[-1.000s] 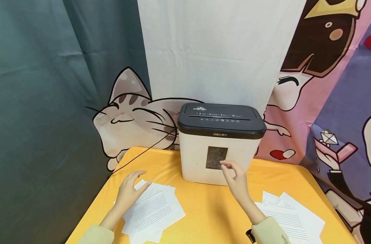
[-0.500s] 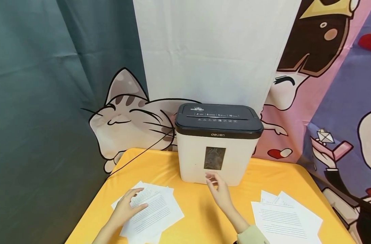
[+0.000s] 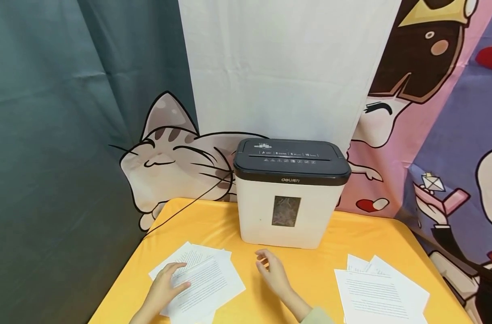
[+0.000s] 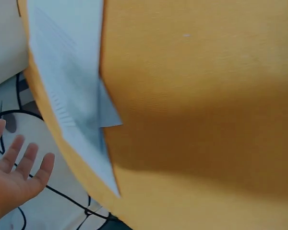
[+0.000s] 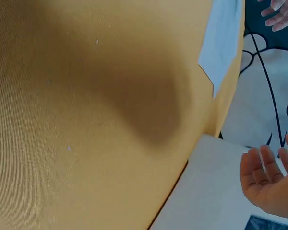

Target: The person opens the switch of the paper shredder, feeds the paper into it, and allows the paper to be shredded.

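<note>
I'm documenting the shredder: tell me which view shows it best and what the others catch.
The head view: the shredder shows its top and front unobstructed, with slot and window. The right wrist view catches only some pale body and part of the window; the left wrist view, just a pale patch, upper left.

Papers [image 3: 207, 283] white, dark-lined; shredder [image 3: 254, 211] white, lid [image 3: 292, 164] dark; tablecloth [image 3: 310, 279] yellow.

Broad, soft shadows [image 4: 221, 139] in 2 wrist views
</note>
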`<state>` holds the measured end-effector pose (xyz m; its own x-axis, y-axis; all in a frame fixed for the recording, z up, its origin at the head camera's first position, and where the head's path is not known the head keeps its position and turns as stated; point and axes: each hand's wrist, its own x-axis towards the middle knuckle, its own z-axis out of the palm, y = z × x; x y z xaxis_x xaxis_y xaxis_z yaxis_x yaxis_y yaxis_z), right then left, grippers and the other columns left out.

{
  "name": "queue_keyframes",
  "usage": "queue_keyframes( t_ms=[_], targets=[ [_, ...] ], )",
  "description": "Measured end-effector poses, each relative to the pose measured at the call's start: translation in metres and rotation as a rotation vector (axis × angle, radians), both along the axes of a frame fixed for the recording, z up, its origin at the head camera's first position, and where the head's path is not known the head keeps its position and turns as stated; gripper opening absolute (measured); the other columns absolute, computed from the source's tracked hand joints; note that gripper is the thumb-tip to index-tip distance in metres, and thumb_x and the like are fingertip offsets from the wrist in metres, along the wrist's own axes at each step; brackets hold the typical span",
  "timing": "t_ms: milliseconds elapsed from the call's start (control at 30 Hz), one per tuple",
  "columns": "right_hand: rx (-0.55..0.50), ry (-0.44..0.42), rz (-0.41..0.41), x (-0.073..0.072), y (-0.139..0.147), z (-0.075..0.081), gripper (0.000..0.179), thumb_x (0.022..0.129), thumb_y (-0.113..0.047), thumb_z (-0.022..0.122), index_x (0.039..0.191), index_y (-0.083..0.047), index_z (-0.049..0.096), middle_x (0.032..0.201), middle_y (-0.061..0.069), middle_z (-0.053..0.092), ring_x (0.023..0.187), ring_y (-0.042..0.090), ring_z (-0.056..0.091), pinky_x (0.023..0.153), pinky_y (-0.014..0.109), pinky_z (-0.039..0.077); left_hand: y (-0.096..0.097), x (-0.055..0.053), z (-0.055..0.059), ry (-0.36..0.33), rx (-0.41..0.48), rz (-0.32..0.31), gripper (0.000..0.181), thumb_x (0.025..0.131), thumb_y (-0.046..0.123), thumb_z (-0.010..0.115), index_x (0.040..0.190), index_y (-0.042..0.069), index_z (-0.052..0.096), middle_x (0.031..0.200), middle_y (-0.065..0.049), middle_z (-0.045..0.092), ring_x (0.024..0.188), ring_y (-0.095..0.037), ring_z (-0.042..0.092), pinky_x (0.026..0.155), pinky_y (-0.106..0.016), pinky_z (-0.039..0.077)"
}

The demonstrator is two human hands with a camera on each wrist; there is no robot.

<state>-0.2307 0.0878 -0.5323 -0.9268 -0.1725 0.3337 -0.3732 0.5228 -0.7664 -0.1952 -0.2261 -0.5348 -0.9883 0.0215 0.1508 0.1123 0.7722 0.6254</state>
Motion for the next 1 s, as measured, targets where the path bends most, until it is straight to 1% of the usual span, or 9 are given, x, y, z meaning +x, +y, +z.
queue_keyframes(
  t_ms=[133,167,267,367,400,500,667,833,1000],
  targets=[
    [0.062,0.008,0.044,0.005,-0.009,-0.009,0.036,0.086,-0.006,0.063,0.118,0.004,0.052,0.102,0.02,0.06,0.092,0.033,0.054,0.073,0.037,0.047,-0.001,0.002,-0.009,0.012,-0.03,0.012,0.055,0.07,0.017,0.082,0.12,0.006,0.06,0.121,-0.016,0.06,0.114,-0.039,0.054,0.094,-0.054,0.044],
    [0.095,0.037,0.056,0.006,-0.01,-0.012,0.038,0.086,-0.008,0.064,0.119,0.004,0.05,0.102,0.02,0.059,0.091,0.033,0.053,0.072,0.036,0.046,-0.001,0.003,-0.012,0.008,-0.037,0.011,0.057,0.07,0.017,0.082,0.121,0.007,0.06,0.122,-0.017,0.059,0.114,-0.039,0.054,0.094,-0.054,0.043],
    [0.13,0.038,0.097,0.01,-0.014,-0.016,0.044,0.086,-0.009,0.065,0.122,0.007,0.046,0.105,0.024,0.057,0.093,0.035,0.052,0.072,0.04,0.046,0.0,0.005,-0.018,-0.01,-0.073,0.005,0.06,0.069,0.019,0.082,0.123,0.006,0.058,0.123,-0.017,0.058,0.114,-0.039,0.053,0.094,-0.055,0.043],
    [0.133,-0.024,0.128,0.011,-0.018,-0.018,0.046,0.085,-0.008,0.066,0.123,0.008,0.045,0.108,0.026,0.056,0.096,0.037,0.052,0.075,0.042,0.048,-0.002,0.006,-0.021,-0.018,-0.118,-0.003,0.066,0.067,0.022,0.083,0.125,0.005,0.057,0.123,-0.018,0.057,0.114,-0.041,0.051,0.093,-0.057,0.041],
    [0.12,-0.067,0.134,0.011,-0.019,-0.017,0.047,0.084,-0.006,0.066,0.123,0.008,0.045,0.11,0.028,0.056,0.098,0.04,0.052,0.077,0.045,0.048,-0.003,0.006,-0.022,-0.024,-0.136,-0.003,0.068,0.066,0.023,0.084,0.126,0.004,0.056,0.123,-0.019,0.057,0.114,-0.041,0.051,0.093,-0.058,0.041],
    [0.109,-0.142,0.147,0.009,-0.023,-0.016,0.048,0.083,-0.006,0.067,0.124,0.008,0.046,0.113,0.029,0.056,0.1,0.042,0.053,0.08,0.047,0.048,-0.008,0.007,-0.023,-0.054,-0.191,-0.009,0.076,0.063,0.028,0.085,0.128,0.002,0.053,0.126,-0.023,0.054,0.117,-0.047,0.048,0.092,-0.062,0.038],
    [0.126,-0.211,0.177,0.005,-0.032,-0.016,0.048,0.083,-0.008,0.066,0.125,0.007,0.046,0.117,0.03,0.056,0.103,0.043,0.053,0.084,0.052,0.047,-0.013,0.005,-0.022,-0.112,-0.24,-0.024,0.086,0.06,0.034,0.086,0.13,-0.002,0.05,0.129,-0.034,0.048,0.119,-0.058,0.04,0.09,-0.069,0.035],
    [0.183,-0.254,0.199,0.004,-0.041,-0.018,0.049,0.082,-0.007,0.067,0.124,0.007,0.047,0.114,0.026,0.056,0.103,0.04,0.052,0.084,0.049,0.047,-0.014,0.004,-0.024,-0.136,-0.265,-0.034,0.089,0.059,0.035,0.086,0.13,-0.005,0.048,0.129,-0.037,0.046,0.118,-0.06,0.039,0.09,-0.071,0.034],
    [0.217,-0.287,0.175,0.003,-0.046,-0.018,0.05,0.078,-0.004,0.07,0.122,0.007,0.049,0.108,0.021,0.055,0.096,0.033,0.052,0.082,0.042,0.048,-0.013,0.0,-0.026,-0.192,-0.296,-0.024,0.091,0.059,0.034,0.086,0.131,-0.005,0.047,0.131,-0.038,0.042,0.12,-0.061,0.035,0.09,-0.073,0.031]
  ],
)
